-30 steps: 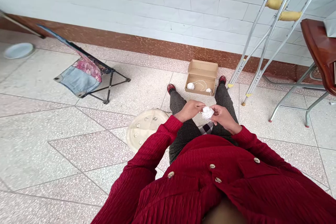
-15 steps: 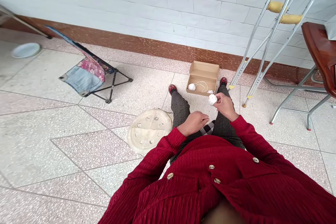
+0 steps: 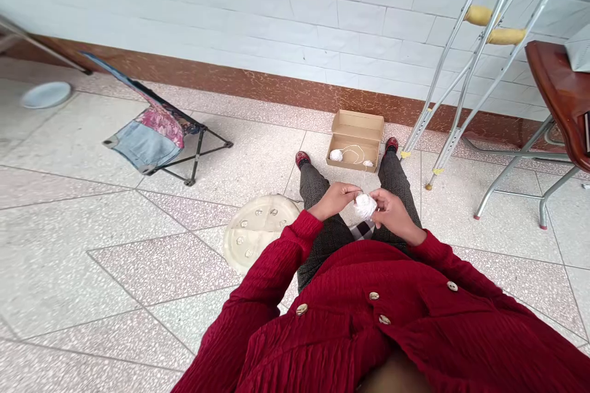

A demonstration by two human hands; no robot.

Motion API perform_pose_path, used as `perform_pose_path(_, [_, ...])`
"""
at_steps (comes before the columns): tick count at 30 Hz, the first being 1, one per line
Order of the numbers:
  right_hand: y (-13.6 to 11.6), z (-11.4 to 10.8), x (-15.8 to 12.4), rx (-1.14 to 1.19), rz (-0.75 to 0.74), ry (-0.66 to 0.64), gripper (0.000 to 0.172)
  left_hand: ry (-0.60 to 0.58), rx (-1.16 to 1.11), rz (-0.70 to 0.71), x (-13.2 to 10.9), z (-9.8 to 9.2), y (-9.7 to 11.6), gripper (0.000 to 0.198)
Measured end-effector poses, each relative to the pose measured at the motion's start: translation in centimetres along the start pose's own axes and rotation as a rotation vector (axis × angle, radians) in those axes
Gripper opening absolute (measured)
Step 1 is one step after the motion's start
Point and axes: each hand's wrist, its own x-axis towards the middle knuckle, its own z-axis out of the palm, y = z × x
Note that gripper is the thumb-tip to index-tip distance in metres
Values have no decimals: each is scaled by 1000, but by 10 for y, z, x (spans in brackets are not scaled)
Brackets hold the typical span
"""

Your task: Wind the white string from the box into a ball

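A white ball of yarn (image 3: 365,206) is gripped in the closed fingers of my right hand (image 3: 395,216), above my lap. From the other side my left hand (image 3: 335,200) meets it, thumb and fingers pinched at its upper left edge on a yarn strand too fine to see clearly. Beyond my hands an open cardboard box (image 3: 358,118) stands on the floor between my feet. Inside it lie a larger white yarn ball (image 3: 336,155) at the left and a small one (image 3: 368,163) at the right, with a loose strand looping between them.
A round cream-coloured stool top (image 3: 258,221) is by my left leg. Further left stands a folding chair (image 3: 152,135), with a pale round dish (image 3: 47,94) behind it. Crutches (image 3: 456,129) lean on the wall at the right, beside a brown chair (image 3: 553,86).
My right hand has brought the yarn ball down and toward me. My left hand has moved slightly up and right, and its fingertips now reach the ball.
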Motion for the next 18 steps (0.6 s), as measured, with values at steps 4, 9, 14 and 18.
perform_pose_path(4, [-26, -18, 16, 126, -138, 185, 39, -41, -100, -40, -8, 25, -4, 42])
perform_pose_path(9, [-13, -41, 49, 87, -194, 370, 48, -104, 113, -30, -28, 37, 4, 43])
perform_pose_path(14, [25, -26, 44, -492, -87, 248, 31, -45, 468, 85, -38, 21, 20, 35])
perform_pose_path(18, [32, 3, 16, -613, -83, -15, 32, 13, 535, 158, -28, 2, 22, 27])
